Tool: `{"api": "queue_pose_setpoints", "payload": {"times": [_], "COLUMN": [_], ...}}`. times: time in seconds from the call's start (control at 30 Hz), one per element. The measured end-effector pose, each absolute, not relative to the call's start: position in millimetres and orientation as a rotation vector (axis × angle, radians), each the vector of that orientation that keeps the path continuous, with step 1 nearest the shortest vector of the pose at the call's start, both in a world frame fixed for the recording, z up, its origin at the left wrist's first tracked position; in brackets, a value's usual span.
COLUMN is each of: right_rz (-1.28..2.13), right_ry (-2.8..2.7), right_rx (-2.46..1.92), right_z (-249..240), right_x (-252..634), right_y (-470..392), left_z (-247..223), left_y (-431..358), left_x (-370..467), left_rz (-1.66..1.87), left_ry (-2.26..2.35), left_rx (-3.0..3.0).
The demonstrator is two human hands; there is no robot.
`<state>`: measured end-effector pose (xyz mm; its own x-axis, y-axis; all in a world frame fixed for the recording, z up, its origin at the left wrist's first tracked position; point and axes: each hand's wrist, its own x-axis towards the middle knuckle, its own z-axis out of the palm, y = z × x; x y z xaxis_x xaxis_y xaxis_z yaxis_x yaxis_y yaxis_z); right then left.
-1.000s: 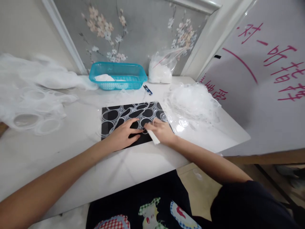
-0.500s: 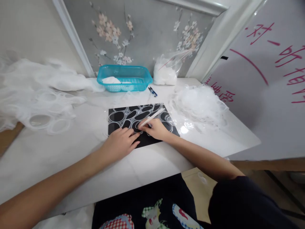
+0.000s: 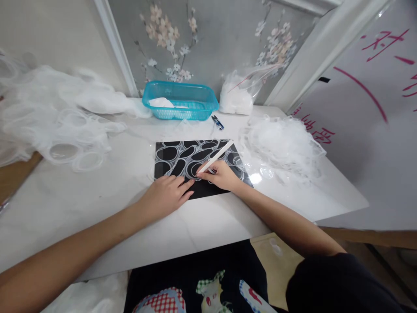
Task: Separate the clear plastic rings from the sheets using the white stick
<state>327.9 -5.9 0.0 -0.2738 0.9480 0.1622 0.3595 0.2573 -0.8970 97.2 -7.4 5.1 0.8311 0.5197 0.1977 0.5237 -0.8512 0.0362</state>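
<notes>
A black sheet (image 3: 176, 153) lies on the white table, covered in looping white and grey oval outlines, with a plain black strip along its near edge. My right hand (image 3: 220, 174) rests on it, fingers pinched round a slim white pen-shaped tool (image 3: 217, 155). The tool slants up to the right; its lower tip is hidden at my fingertips. Flat on the sheet's near left part lies my left hand (image 3: 169, 191), fingers stretched out and holding nothing, its fingertips close to those of my right hand.
Behind the sheet stand a blue plastic basket (image 3: 213, 103) with white material inside and a clear bag (image 3: 237, 98) of white stuff. Small blue snips (image 3: 217, 122) lie before them. Sheer white ring-shaped pieces heap up at left (image 3: 65, 126) and right (image 3: 283, 141). A whiteboard (image 3: 365, 174) stands at right.
The camera view has shifted slightly, so the scene sits further right. Both hands stay on the black sheet, the right still gripping the white tool, with little visible movement.
</notes>
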Motion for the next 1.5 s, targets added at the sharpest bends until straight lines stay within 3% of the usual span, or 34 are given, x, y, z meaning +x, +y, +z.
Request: {"api": "queue_pose_setpoints", "payload": {"times": [0.4,0.63,0.8,0.97,1.23,1.5], "right_rz": [0.613,0.079,0.368,0.713,0.731,0.845], "right_ry": [-2.043,-1.037,-1.377,-1.716,-1.656,-1.796], "right_rx": [-1.211,-1.183,-1.205,-1.19,-1.181,-1.165], "right_z": [-5.8,46.0,30.5,2.4,2.9,-4.6], "right_x": [332.7,386.2,340.0,287.5,285.9,275.9], "right_y": [-9.5,42.6,16.3,-2.3,-11.4,-13.4], "left_z": [14.8,20.1,25.2,31.2,29.7,19.4], "left_y": [-1.2,-5.5,-7.0,1.4,17.1,12.4], "left_x": [102.1,92.2,80.8,70.6,67.5,68.6], "left_rz": [-0.244,-0.201,-0.242,-0.024,-0.283,-0.325], "left_ry": [-1.156,-1.099,-1.031,-1.183,-1.382,-1.172], "left_rx": [-3.186,-3.29,-3.103,-2.938,-3.187,-2.968]}}
